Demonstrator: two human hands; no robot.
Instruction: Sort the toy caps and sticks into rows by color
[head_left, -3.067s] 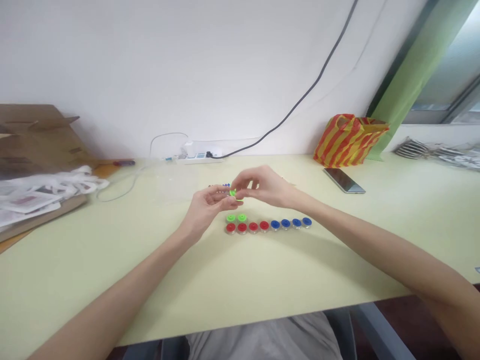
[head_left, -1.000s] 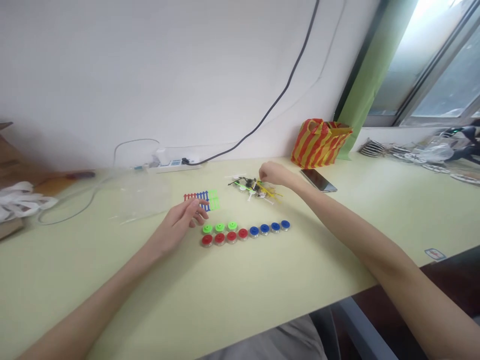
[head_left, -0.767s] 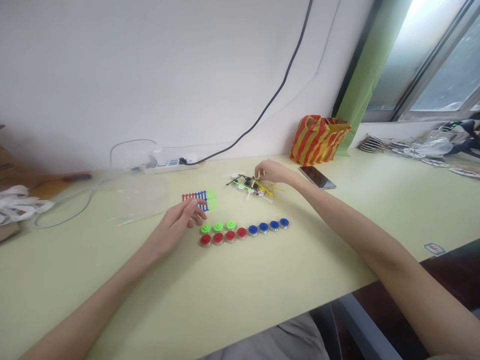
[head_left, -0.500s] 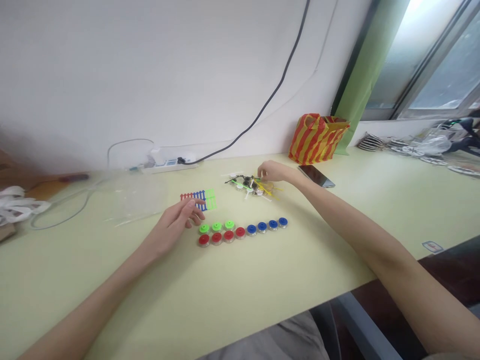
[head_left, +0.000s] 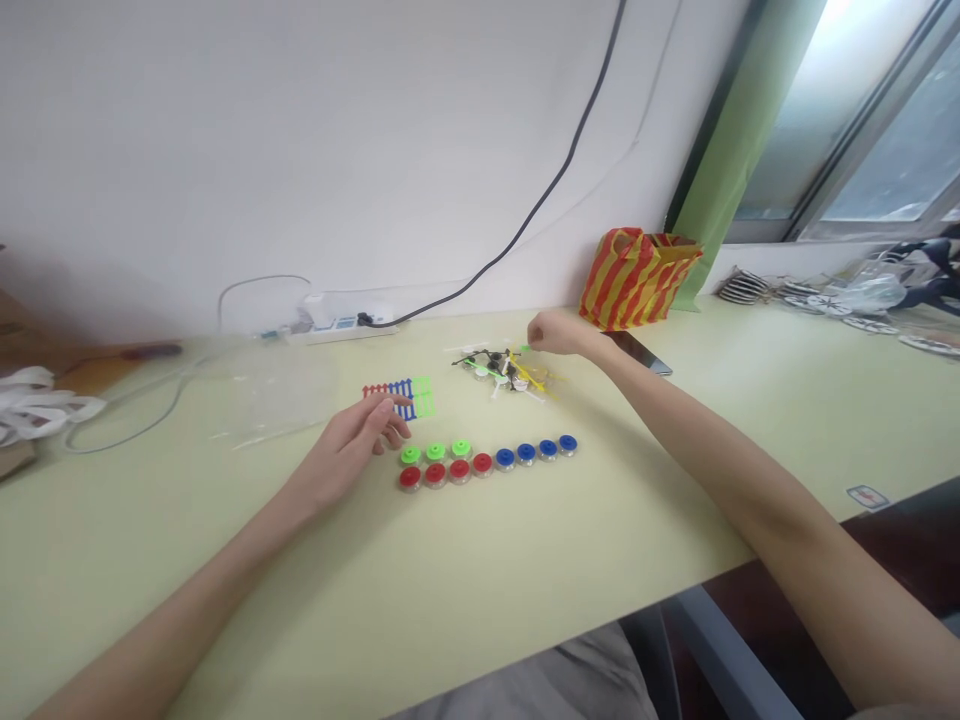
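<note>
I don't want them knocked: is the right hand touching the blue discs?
Apart: the head view shows tabletop between the right hand and the blue discs.

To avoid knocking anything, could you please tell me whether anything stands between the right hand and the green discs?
Yes, the pile of thin sticks lies on the table between the right hand and the green discs.

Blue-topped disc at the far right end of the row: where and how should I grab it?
Probably by the rim of the end disc, thumb in front and a fingertip behind, coming from the right. It sits flat with its round top up; the neighbouring blue-topped disc crowds its left, and no disc stands on its right.
</note>
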